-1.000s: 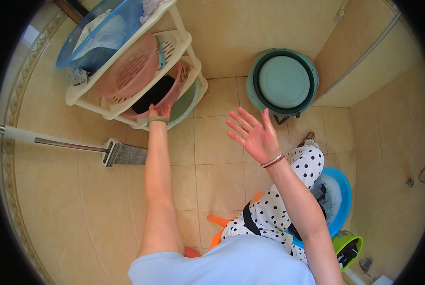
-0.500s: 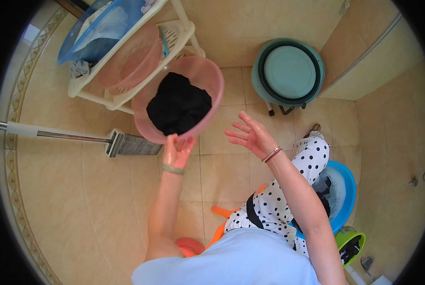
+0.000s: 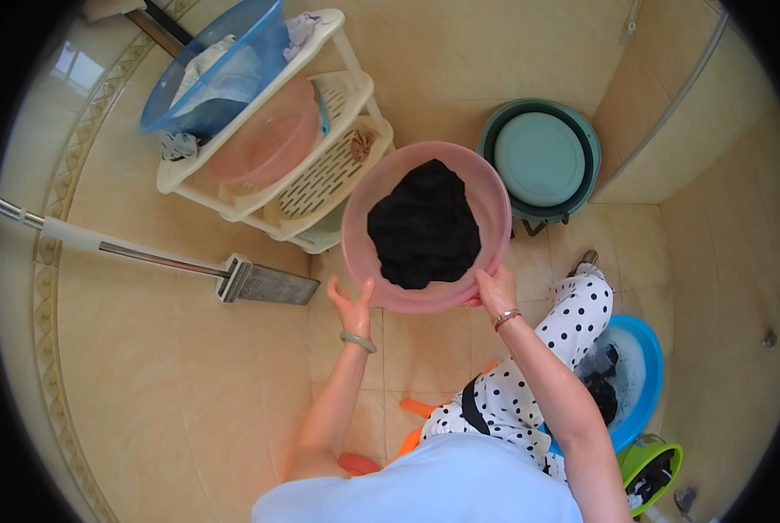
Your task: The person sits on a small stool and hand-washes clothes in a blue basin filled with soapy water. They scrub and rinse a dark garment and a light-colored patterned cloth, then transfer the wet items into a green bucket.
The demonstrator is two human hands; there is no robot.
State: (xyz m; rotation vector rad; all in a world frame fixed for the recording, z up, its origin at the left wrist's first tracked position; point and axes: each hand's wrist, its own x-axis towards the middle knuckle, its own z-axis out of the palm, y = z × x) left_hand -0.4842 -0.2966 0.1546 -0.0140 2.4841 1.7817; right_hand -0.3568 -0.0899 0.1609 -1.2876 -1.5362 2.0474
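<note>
One grip closed: right hand (image 3: 494, 292) clamped on the near right rim of the pink basin (image 3: 487, 192), thumb over the edge, fingers curled under. And the left hand (image 3: 352, 309)? Wide open, thumb and fingers spread, just beside the near left rim, contact too close to call. Basin straight ahead of both, black cloth (image 3: 425, 227) bunched inside, near the right thumb. Farther out: slotted white rack (image 3: 316, 187) up left, flat mop (image 3: 272, 284) below, round teal tub (image 3: 538, 159) up right, sudsy blue basin (image 3: 654, 383) down right.
</note>
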